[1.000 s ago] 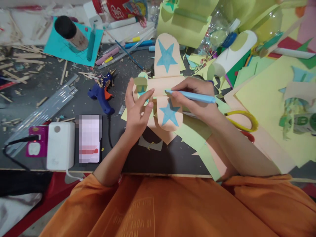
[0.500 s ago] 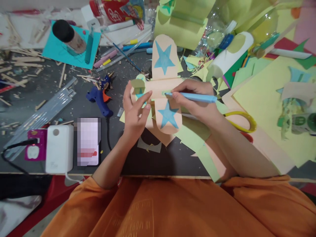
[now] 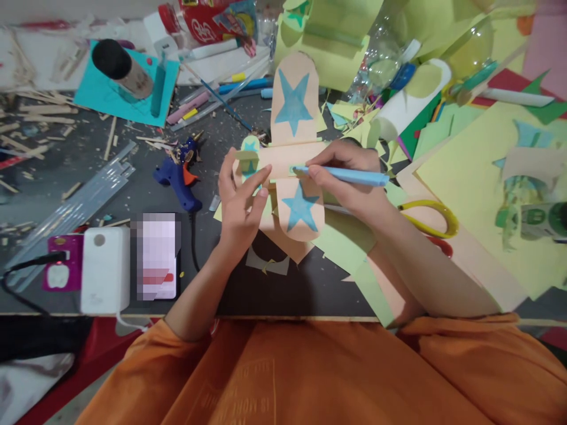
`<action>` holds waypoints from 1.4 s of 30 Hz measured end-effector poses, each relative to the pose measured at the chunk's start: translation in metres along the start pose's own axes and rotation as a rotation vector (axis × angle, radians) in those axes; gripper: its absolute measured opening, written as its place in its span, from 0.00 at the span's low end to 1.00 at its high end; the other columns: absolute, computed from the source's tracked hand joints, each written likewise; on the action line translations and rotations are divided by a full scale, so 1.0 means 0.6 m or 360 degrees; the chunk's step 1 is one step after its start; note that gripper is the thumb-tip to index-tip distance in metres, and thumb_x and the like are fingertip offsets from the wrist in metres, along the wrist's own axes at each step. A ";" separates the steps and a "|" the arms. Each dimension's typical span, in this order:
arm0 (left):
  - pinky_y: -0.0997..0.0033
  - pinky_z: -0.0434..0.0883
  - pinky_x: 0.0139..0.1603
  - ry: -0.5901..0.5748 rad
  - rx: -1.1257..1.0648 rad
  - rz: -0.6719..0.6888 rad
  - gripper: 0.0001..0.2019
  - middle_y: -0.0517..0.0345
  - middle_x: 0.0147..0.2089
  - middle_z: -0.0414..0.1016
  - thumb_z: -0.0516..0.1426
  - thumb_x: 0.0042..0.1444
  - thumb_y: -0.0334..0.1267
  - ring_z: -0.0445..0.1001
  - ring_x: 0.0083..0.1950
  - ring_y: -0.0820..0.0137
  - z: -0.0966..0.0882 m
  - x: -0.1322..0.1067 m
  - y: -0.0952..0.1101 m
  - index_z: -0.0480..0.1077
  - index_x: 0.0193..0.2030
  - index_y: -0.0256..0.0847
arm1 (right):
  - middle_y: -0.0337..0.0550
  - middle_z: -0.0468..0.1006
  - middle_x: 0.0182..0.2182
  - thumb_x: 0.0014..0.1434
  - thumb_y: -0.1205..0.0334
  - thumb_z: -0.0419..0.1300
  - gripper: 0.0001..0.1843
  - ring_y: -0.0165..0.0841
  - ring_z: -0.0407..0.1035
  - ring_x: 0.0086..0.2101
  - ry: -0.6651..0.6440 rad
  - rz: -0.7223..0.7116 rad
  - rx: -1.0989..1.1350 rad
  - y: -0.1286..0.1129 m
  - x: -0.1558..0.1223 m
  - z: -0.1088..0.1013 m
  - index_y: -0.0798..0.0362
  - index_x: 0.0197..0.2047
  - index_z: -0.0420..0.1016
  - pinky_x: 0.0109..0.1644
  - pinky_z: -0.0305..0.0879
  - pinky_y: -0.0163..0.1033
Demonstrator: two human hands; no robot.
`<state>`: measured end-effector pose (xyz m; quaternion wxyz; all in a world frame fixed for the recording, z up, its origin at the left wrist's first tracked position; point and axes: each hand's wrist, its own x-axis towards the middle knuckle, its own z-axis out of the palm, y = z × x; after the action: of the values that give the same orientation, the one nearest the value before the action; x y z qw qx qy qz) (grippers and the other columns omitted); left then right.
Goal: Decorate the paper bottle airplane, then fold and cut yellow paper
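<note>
A peach paper airplane [image 3: 277, 158] lies in front of me, with a blue star on each rounded wing and smaller stars on its pale green tail piece [image 3: 250, 145]. My left hand [image 3: 243, 206] is closed around the tail end, thumb and fingers against the paper body. My right hand [image 3: 349, 171] pinches a light blue marker [image 3: 361, 176]. The marker's tip touches the body between the wings, beside a small greenish outline. Part of the body's right end is hidden behind my right hand.
Yellow-handled scissors [image 3: 447, 219] and paper scraps [image 3: 349, 239] lie to the right. A blue glue gun [image 3: 179, 183], clear glue sticks [image 3: 84, 203], a phone [image 3: 158, 257] and a white power bank [image 3: 105, 271] are left. Bottles and a white tube [image 3: 398, 112] stand behind.
The view has shifted very slightly. Both hands keep their grips, and the marker's tip stays on the airplane's body with only a tiny movement.
</note>
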<state>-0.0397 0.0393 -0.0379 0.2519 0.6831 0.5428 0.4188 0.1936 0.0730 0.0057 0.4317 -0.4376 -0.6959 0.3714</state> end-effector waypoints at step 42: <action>0.47 0.53 0.82 -0.0031 -0.0003 0.0036 0.23 0.65 0.80 0.52 0.50 0.67 0.65 0.51 0.83 0.49 0.006 0.001 -0.014 0.75 0.62 0.66 | 0.39 0.79 0.28 0.65 0.54 0.66 0.11 0.34 0.73 0.29 0.0051 0.0020 0.0047 0.003 0.000 -0.003 0.47 0.32 0.78 0.34 0.72 0.42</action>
<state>-0.0413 0.0428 -0.0465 0.2529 0.6930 0.5322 0.4154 0.1958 0.0741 0.0048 0.4469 -0.4416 -0.6804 0.3773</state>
